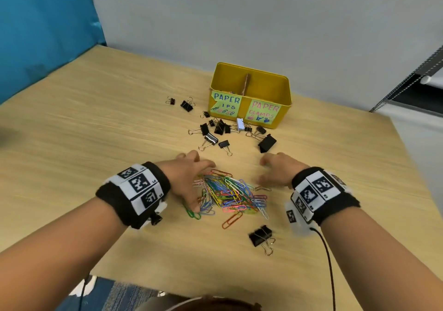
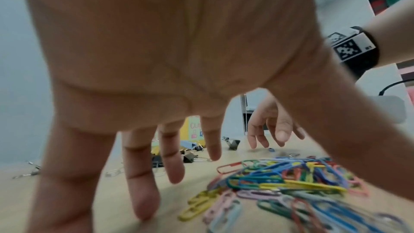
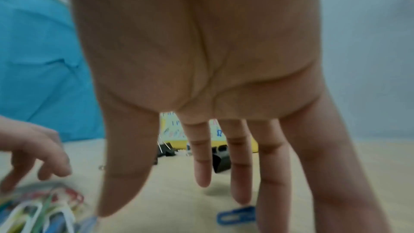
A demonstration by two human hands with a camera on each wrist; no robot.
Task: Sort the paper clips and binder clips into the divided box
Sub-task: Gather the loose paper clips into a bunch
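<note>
A heap of coloured paper clips (image 1: 230,193) (image 2: 289,180) lies on the wooden table between my two hands. My left hand (image 1: 191,174) (image 2: 156,166) hovers at the heap's left edge, fingers spread and straight, holding nothing. My right hand (image 1: 275,171) (image 3: 212,174) hangs at the heap's right side, fingers spread, empty. A lone blue paper clip (image 3: 236,216) lies under its fingers. Several black binder clips (image 1: 220,131) lie scattered in front of the yellow divided box (image 1: 285,95), labelled PAPER CLIPS on the left and PAPER CLAMPS on the right. One binder clip (image 1: 261,236) lies near me.
Two small binder clips (image 1: 183,103) sit left of the box. A blue partition (image 1: 45,35) stands at the far left and a grey wall behind the table. The table's right edge (image 1: 412,157) runs diagonally. A black cable (image 1: 329,262) trails from my right wrist.
</note>
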